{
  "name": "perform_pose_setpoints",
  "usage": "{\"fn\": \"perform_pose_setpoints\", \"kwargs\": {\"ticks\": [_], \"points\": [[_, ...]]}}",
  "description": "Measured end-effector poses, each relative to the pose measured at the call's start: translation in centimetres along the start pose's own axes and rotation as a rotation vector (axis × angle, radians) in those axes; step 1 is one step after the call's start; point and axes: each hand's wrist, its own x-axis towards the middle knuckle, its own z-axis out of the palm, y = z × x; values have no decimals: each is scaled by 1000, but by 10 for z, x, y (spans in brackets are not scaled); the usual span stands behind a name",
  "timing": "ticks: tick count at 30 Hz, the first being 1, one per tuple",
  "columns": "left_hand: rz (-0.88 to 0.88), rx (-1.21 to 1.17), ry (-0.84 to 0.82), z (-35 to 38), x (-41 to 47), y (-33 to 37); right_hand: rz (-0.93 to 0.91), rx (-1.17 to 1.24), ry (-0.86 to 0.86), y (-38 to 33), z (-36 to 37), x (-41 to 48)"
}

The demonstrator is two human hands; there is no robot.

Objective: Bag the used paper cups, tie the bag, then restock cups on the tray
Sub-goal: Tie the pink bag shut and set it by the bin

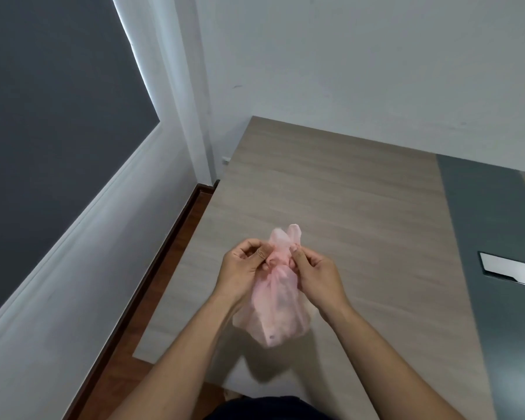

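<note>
A thin pink plastic bag (273, 313) hangs above the wooden table (331, 192), bulging with pale shapes inside that I cannot make out clearly. Its two handles (285, 239) stick up from a twisted neck. My left hand (243, 268) pinches the neck from the left, and my right hand (312, 274) pinches it from the right. Both hands are closed on the bag's gathered top. No tray and no loose cups are in view.
A dark grey strip (491, 237) runs along the table's right side, with a metal cable flap (509, 269) set in it. The table's left edge borders a white wall with a dark baseboard (164, 268). A dark window pane (52, 116) is at left.
</note>
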Motion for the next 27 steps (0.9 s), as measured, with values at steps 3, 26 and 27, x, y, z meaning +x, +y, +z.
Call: {"fn": "perform_pose_setpoints", "kwargs": {"ticks": [3,26,27], "points": [[-14,54,-92,-7,1,5,6,-131,-84,-8,6,0],[12,478,-253,-45,12,16,-12,-252,-91,-29,25,-9],[7,432,-255,-45,10,15,15,-244,-65,-29,26,-8]]}}
